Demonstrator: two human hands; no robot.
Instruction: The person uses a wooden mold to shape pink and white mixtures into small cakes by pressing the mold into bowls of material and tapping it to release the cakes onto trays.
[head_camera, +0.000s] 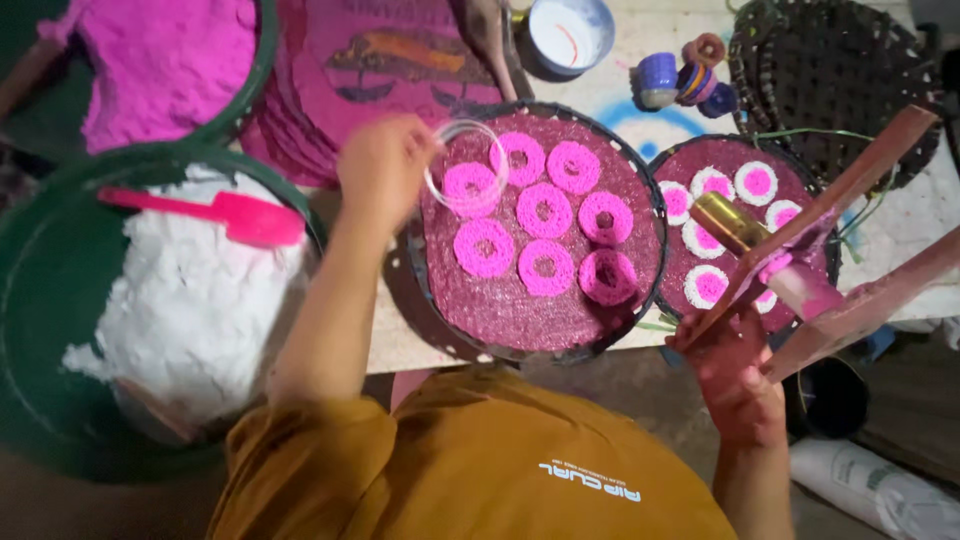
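Note:
My left hand (385, 165) holds a clear round lid-like ring (465, 165) over the left edge of a round woven tray (500, 320) covered in dark pink mat, where several bright pink dough rings (545, 210) lie. My right hand (735, 375) grips a wooden press tool (850, 185) with a brass cylinder (728, 222) and pink dough at its tip, held above a second round tray (690, 160) of white rings with pink centres (757, 182).
A green basin of white dough (190, 320) with a pink scoop (235, 215) stands at left; another basin of pink dough (165, 60) behind it. Stacked pink mats (380, 60), a white bowl (568, 32), small coloured cups (685, 80) and an empty woven tray (830, 80) lie beyond.

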